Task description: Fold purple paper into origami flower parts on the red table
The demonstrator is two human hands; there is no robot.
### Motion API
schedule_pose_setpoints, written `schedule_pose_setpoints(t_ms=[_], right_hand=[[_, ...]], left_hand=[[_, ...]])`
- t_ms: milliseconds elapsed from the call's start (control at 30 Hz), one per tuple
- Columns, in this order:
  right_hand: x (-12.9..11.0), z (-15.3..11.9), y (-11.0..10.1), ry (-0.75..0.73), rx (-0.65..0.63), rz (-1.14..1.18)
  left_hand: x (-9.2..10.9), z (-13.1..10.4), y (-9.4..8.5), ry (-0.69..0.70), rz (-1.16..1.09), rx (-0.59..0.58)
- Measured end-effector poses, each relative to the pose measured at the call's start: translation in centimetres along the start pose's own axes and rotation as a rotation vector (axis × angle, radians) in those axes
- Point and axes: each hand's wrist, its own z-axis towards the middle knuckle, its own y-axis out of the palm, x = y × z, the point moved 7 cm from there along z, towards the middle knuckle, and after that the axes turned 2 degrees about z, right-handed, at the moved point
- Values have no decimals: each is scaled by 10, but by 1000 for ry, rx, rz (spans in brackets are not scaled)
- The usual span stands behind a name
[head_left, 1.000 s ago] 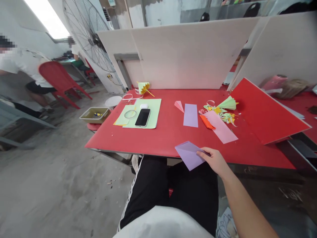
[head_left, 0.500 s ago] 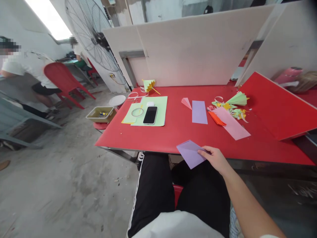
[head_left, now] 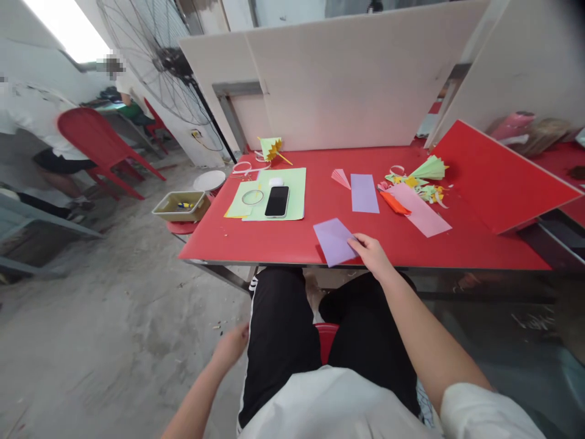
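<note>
My right hand [head_left: 368, 251] pinches the right edge of a purple paper [head_left: 334, 242] over the front edge of the red table [head_left: 274, 244]. Beside my left thigh, low down, is my left hand [head_left: 233, 347]; its fingers are blurred and partly hidden. A second purple sheet [head_left: 364, 193] lies flat beyond the held one, with a small pink folded fan [head_left: 340, 178] to its left. Right of it are an orange object [head_left: 393, 203], a pink strip [head_left: 425, 213] and a green pleated paper [head_left: 430, 168]. On green sheets [head_left: 297, 189] rests a phone [head_left: 276, 202].
A red board [head_left: 503, 183] leans at the table's right. Left of the table, a bin [head_left: 180, 207] sits on a red stool. A large fan [head_left: 173, 61] and a pale partition [head_left: 338, 85] stand behind. Two people sit at the far left near red chairs [head_left: 95, 137].
My right hand has raised the purple paper from above my lap to over the table's front edge. My left hand has come into view by my thigh. The view has shifted slightly.
</note>
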Motion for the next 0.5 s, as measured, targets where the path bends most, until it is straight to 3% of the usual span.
schedule_pose_setpoints(t_ms=[100,167,233,367,433,500], right_hand=[[9,26,5,-17,51,-68],[14,38,8,-6,60,-120],[12,46,11,-11,60,-187],[1,37,-1,-15,132,-340],[4,4,-23,-37,263,-504],[20,-54,-51,-73,402,-627]], left_hand=[[21,27,-36,-1,-83,202],[58,34,-63,107,-241,453],[108,38,-73,312,-379,530],[204,51,-57,672,-152,524],[232,63,-38,769,69,459],[241,75,-24,776,198,414]])
